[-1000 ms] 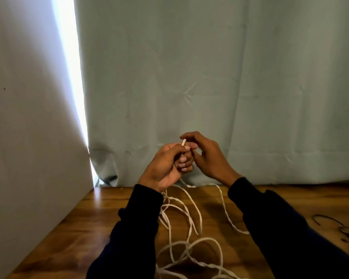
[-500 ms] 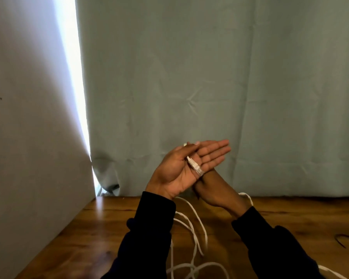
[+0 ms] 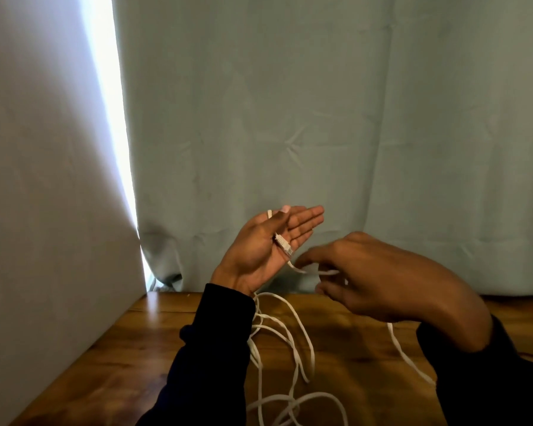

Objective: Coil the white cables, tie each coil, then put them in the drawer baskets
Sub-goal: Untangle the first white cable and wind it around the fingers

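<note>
Tabletop (image 3: 154, 348): right hand (image 3: 382, 278) seemingly farther right.

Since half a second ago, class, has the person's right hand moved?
Yes. The right hand has come out from behind the open left hand, moving rightward and up along the pale green curtain.

1. Counter (image 3: 142, 358): wood, brown grain, glossy finish that reflects window light.
2. Curtain (image 3: 320, 118): pale green cloth, matt, creased.
3. White cable (image 3: 293, 330): smooth, matt plastic jacket.
4. Connector (image 3: 283, 245): pale moulded plastic, ribbed.
5. Sleeves (image 3: 210, 364): dark, matt cloth.
6. Wall (image 3: 37, 179): matt, smooth.
</note>
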`<state>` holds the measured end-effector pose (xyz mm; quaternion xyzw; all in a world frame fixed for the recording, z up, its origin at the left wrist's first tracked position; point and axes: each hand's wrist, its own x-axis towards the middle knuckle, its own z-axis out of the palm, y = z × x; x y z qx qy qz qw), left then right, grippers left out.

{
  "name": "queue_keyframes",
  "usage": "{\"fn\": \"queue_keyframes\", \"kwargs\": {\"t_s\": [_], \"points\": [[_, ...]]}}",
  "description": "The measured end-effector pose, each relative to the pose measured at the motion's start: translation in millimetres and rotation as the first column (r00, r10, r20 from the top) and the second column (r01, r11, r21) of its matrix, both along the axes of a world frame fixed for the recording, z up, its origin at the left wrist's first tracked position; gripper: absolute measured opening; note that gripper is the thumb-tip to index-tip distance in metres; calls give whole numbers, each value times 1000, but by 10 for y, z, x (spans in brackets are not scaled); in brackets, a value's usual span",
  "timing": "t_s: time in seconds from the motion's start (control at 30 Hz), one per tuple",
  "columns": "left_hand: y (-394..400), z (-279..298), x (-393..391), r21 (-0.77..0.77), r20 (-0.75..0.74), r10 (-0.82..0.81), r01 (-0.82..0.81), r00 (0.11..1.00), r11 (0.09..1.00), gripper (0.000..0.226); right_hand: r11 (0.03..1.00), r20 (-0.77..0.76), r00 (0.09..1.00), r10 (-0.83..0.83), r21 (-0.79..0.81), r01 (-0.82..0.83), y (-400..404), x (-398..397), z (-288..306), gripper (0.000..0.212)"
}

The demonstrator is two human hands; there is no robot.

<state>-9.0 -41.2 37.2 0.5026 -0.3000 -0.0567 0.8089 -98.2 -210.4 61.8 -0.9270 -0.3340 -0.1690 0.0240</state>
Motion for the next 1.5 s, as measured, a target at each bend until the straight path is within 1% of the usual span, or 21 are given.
{"fn": "queue_keyframes", "kwargs": {"t_s": [0.1, 0.17, 0.23, 0.3, 0.37, 0.47, 0.5, 0.67, 0.83, 0.9, 0.97, 1.07, 1.1, 1.13, 1.2, 1.23, 1.3, 1.33, 1.4, 1.43, 1.5], "points": [[-42, 0, -78, 30, 16, 31, -31, 999, 999, 42, 975, 147, 980, 133, 156, -156, -63, -3, 39, 44], [-66, 1, -103, 51, 40, 70, -72, 997, 996, 46, 949, 295, 943, 152, 224, -223, -77, 83, 42, 32], [-87, -3, -115, 130, 120, 132, -147, 984, 981, 46, 913, 433, 894, 118, 307, -269, -63, 160, 53, 20], [-116, -9, -148, 237, 198, 151, -197, 969, 951, 50, 863, 515, 853, 81, 392, -318, -56, 222, 65, 19], [-150, 1, -177, 312, 188, 157, -211, 969, 926, 55, 834, 569, 823, 13, 448, -323, -63, 288, 53, 19], [-184, 27, -177, 334, 146, 107, -151, 983, 930, 83, 800, 623, 780, -62, 498, -334, -101, 413, 15, 15], [-194, 34, -181, 330, 146, 93, -137, 985, 934, 85, 787, 645, 761, -69, 504, -355, -110, 464, -12, 14], [-232, 77, -280, 256, 143, 67, -102, 987, 961, 48, 772, 700, 712, -50, 479, -417, -75, 712, -206, 23], [-137, 108, -287, 196, 88, -20, 3, 996, 981, 51, 821, 620, 784, 43, 425, -382, -46, 824, -247, 44], [-125, 120, -314, 159, 103, -73, 56, 992, 986, 50, 812, 561, 826, 62, 453, -368, -38, 836, -255, 46], [-106, 131, -324, 136, 131, -117, 100, 984, 986, 42, 817, 408, 910, 76, 498, -291, 15, 821, -262, 42], [-73, 149, -334, 91, 136, -168, 157, 976, 983, 41, 915, 86, 993, 79, 389, -106, 143, 746, -304, 50], [-69, 156, -339, 63, 113, -173, 167, 978, 984, 44, 935, -20, 997, 70, 350, -59, 184, 690, -309, 45], [-75, 164, -347, 37, 84, -180, 177, 980, 983, 46, 953, -111, 992, 52, 303, -16, 220, 613, -294, 30], [-94, 183, -363, -7, 64, -196, 196, 979, 980, 49, 969, -223, 975, 0, 240, 55, 251, 479, -252, 11], [-86, 183, -341, -45, 62, -201, 204, 978, 978, 49, 972, -264, 964, -10, 222, 71, 244, 427, -227, 12], [-59, 164, -266, -119, 86, -190, 199, 978, 973, 51, 989, -356, 935, 7, 140, 46, 231, 321, -160, 36], [-41, 147, -225, -136, 94, -166, 178, 982, 975, 54, 997, -379, 925, 12, 69, 15, 234, 253, -129, 50], [-9, 121, -166, -126, 74, -90, 99, 993, 987, 60, 993, -301, 953, -29, -116, -6, 248, 103, -101, 66], [-6, 112, -153, -97, 66, -50, 56, 997, 994, 63, 985, -216, 975, -43, -172, 5, 241, 46, -94, 66], [-11, 96, -138, -37, 55, 11, -9, 998, 999, 66, 993, -49, 999, 2, -115, -8, 177, -34, -69, 52]]}}
